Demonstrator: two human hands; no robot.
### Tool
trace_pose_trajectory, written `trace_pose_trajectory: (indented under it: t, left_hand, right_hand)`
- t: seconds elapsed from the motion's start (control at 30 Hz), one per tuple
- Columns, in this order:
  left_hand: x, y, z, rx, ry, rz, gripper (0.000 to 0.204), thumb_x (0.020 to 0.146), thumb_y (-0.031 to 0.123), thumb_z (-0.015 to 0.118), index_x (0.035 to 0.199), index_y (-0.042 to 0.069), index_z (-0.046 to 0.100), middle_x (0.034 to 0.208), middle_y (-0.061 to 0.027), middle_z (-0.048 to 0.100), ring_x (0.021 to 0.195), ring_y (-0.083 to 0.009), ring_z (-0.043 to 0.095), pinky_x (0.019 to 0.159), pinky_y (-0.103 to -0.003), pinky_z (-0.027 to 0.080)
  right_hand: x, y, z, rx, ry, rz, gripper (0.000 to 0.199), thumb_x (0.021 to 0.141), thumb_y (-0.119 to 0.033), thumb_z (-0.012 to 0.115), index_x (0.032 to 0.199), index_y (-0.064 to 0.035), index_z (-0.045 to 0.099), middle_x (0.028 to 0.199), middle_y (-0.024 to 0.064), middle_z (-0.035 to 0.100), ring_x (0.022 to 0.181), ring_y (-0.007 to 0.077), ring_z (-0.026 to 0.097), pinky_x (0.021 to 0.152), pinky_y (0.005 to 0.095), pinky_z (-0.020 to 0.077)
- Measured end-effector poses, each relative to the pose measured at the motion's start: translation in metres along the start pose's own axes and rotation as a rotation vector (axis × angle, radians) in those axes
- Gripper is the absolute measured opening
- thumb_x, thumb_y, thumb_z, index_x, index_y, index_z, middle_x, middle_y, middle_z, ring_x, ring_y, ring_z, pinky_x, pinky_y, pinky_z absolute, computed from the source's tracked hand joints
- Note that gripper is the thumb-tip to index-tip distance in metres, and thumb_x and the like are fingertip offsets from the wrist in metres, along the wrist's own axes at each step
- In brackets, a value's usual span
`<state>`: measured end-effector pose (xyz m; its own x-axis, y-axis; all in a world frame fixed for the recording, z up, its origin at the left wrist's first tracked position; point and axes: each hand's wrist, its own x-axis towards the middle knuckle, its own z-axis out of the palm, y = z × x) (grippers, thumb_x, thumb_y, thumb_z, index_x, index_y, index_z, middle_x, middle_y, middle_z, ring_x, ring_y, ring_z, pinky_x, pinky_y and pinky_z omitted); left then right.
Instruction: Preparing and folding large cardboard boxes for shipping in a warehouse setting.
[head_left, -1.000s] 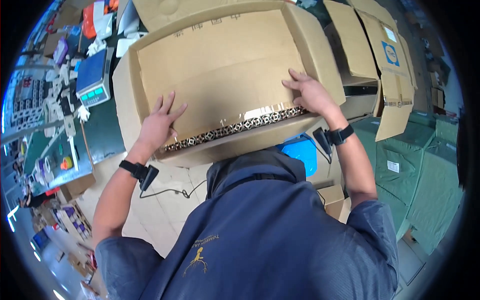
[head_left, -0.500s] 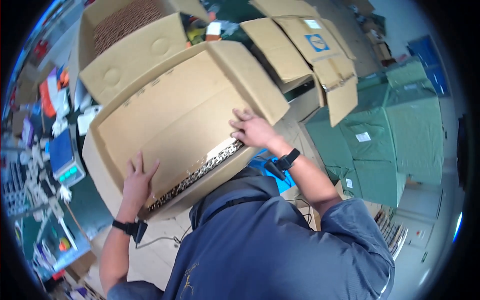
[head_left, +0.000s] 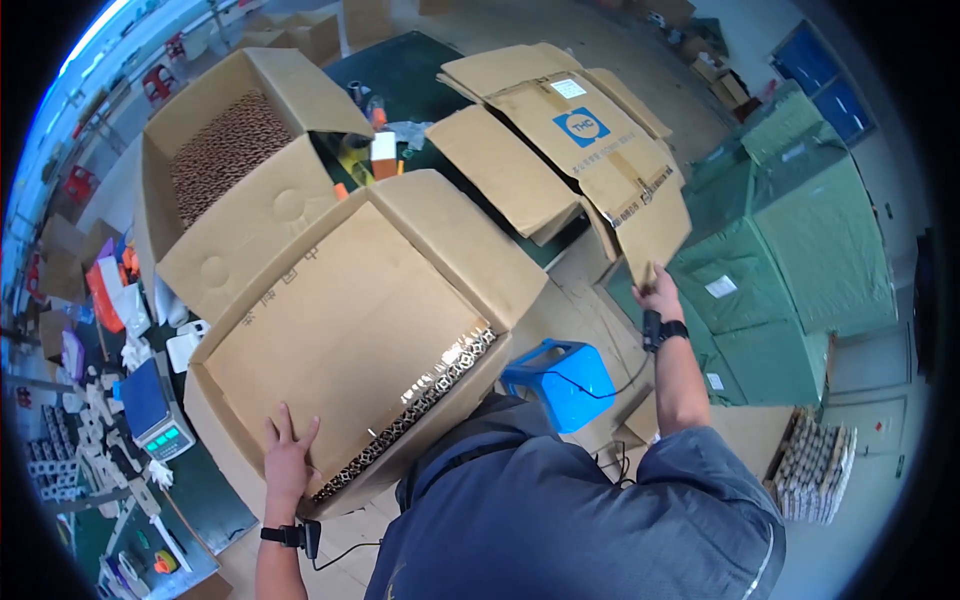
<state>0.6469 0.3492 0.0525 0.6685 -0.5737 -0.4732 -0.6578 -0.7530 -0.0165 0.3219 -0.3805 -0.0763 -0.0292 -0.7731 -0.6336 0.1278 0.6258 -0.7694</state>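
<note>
Two hands work well apart here. The left hand [head_left: 287, 455] lies flat on the near flap of a big open cardboard box [head_left: 350, 330], its fingers [head_left: 283, 425] spread and pressed against the cardboard, with nothing pinched between them. A black band sits on that wrist, with a thin cable trailing from it. The box rests right in front of the person, against the chest, and a strip of corrugated edge shows along its near rim.

The right hand [head_left: 661, 295] reaches out to the far right and meets the lower corner of a flattened carton [head_left: 590, 150] that leans over the green crates [head_left: 800, 230]. Its fingers are bunched at the cardboard's edge; whether they pinch it or only touch it cannot be told. A black watch-like band circles this wrist too.

Between the two arms, just below the big box, stands a blue plastic stool [head_left: 565, 380]. Behind the big box sits a second open box [head_left: 230, 170] with a brown patterned filling inside. To the left, on a cluttered bench, a small scale [head_left: 150, 405] with a green display stands near small white parts. At the lower right, a stack of pale trays [head_left: 815, 465] rests on the floor beside the green crates.
</note>
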Motion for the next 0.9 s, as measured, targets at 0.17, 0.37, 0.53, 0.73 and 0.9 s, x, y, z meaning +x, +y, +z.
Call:
trace_pose_trajectory:
  t: [0.17,0.37,0.53,0.73,0.9]
  left_hand:
    - [-0.002,0.002,0.023,-0.097,0.084,-0.065,0.085,0.066,0.004,0.081,0.142,0.032,0.056,0.164,-0.0188,0.023,0.140,-0.0545,0.034,0.102,-0.048,0.052]
    - [0.023,0.080,-0.042,-0.409,0.272,0.130,0.047,0.085,0.018,0.074,0.131,0.017,0.067,0.148,-0.0253,0.046,0.130,-0.0434,0.052,0.098,-0.042,0.054]
    - [0.065,0.189,-0.084,-1.714,0.039,0.199,0.041,0.103,0.018,0.059,0.138,-0.002,0.053,0.125,-0.0157,0.066,0.108,-0.0166,0.066,0.089,-0.028,0.054]
    - [0.103,0.221,-0.087,-1.904,0.009,0.160,0.028,0.103,0.017,0.055,0.126,0.001,0.058,0.114,-0.0091,0.069,0.100,-0.0177,0.068,0.085,-0.033,0.059]
    - [0.078,0.137,-0.097,-1.731,0.159,0.083,0.029,0.099,0.018,0.061,0.123,0.003,0.060,0.106,-0.0061,0.071,0.093,-0.0146,0.069,0.073,-0.032,0.061]
  right_hand:
    - [-0.100,-0.008,0.049,0.335,-0.459,0.120,0.008,0.095,-0.008,0.065,0.101,-0.0030,0.066,0.096,0.0097,0.073,0.083,0.0205,0.072,0.064,0.0302,0.0569]
    - [-0.221,0.050,0.097,0.175,-1.107,0.161,0.009,0.094,-0.005,0.066,0.099,0.0022,0.068,0.098,0.0118,0.072,0.088,0.0229,0.072,0.084,0.0353,0.0603]
    - [-0.333,0.118,0.121,-0.071,-0.977,0.262,0.021,0.098,-0.010,0.063,0.112,0.0061,0.066,0.104,0.0134,0.071,0.093,0.0234,0.071,0.084,0.0329,0.0584]
    - [-0.320,0.103,0.105,-0.275,-1.302,0.275,0.034,0.102,-0.015,0.059,0.130,0.0035,0.058,0.125,0.0160,0.065,0.108,0.0262,0.068,0.089,0.0348,0.0586]
    - [-0.280,0.067,0.043,0.184,-1.117,0.263,0.052,0.101,-0.022,0.059,0.146,-0.0027,0.043,0.136,0.0200,0.058,0.122,0.0327,0.061,0.090,0.0407,0.0583]
